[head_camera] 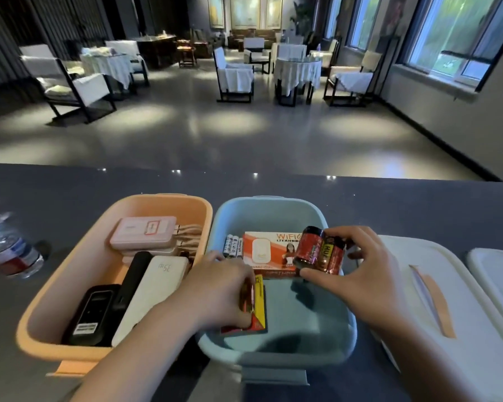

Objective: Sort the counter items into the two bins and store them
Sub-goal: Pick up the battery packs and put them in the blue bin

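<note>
Nearest me, my left hand reaches into the blue bin, fingers curled round a yellow-and-red battery pack at its near left corner. My right hand grips a red shrink-wrapped pair of large batteries over the WiFi router box. Power banks fill the orange bin beside it. Two white lids lie at the surface's right edge, a water bottle at its left.

Orange bin and blue bin: smooth matt plastic. Inside blue bin: glossy printed cardboard box; shiny shrink-wrapped battery pack above it. Inside orange bin: smooth white plastic power bank. Left of orange bin: clear glossy plastic bottle. Dark counter: polished, reflective.
</note>
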`<state>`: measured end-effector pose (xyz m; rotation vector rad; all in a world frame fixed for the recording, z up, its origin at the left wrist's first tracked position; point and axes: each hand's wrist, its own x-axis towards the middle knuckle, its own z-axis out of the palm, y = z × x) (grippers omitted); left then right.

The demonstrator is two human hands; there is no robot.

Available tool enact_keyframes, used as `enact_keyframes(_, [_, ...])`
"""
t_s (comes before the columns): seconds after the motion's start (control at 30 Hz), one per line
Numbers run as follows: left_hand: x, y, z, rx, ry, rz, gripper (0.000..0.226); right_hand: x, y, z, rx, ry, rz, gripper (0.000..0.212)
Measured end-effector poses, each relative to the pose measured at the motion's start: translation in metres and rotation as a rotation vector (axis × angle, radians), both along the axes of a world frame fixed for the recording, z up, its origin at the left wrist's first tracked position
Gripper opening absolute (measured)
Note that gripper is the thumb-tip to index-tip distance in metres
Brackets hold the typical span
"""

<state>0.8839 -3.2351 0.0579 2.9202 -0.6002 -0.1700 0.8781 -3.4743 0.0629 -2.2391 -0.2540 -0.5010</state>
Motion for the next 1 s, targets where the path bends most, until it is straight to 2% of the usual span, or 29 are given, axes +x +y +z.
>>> enact_keyframes(0.1, [0.004,-0.010,-0.009,0.246,0.019,-0.087,0.034,-0.001,0.004,-0.004,0.020,0.015,-0.004,0.062])
enact_keyframes(0.23, [0.010,-0.016,-0.015,0.457,0.047,-0.073,0.028,-0.005,0.007,-0.010,0.008,0.026,0.011,0.063])
enact_keyframes(0.43, [0.011,-0.031,-0.028,0.541,0.201,-0.130,0.046,-0.011,0.007,-0.011,0.001,0.045,-0.006,0.063])
enact_keyframes(0.57, [0.014,-0.032,-0.025,0.563,0.230,-0.113,0.044,-0.014,0.006,-0.011,-0.004,0.057,0.011,0.063])
enact_keyframes(0.63, [0.009,-0.030,-0.016,0.471,0.170,-0.082,0.039,-0.014,0.005,-0.010,-0.021,0.080,0.017,0.064])
enact_keyframes(0.67, [0.005,-0.026,-0.010,0.347,0.101,-0.042,0.035,-0.014,0.004,-0.010,-0.029,0.095,0.022,0.065])
enact_keyframes(0.77, [-0.013,0.000,0.009,-0.192,-0.127,0.152,0.023,-0.010,0.006,-0.008,-0.097,0.161,0.083,0.069])
enact_keyframes(0.83, [-0.026,0.018,0.016,-0.458,-0.266,0.272,0.020,-0.005,0.017,-0.007,-0.192,0.221,0.163,0.068])
enact_keyframes(0.9, [-0.034,0.030,0.015,-0.540,-0.347,0.345,0.019,0.002,0.033,-0.009,-0.308,0.261,0.242,0.066])
enact_keyframes(1.0, [-0.041,0.035,0.009,-0.530,-0.396,0.401,0.018,0.014,0.060,-0.019,-0.467,0.324,0.341,0.063])
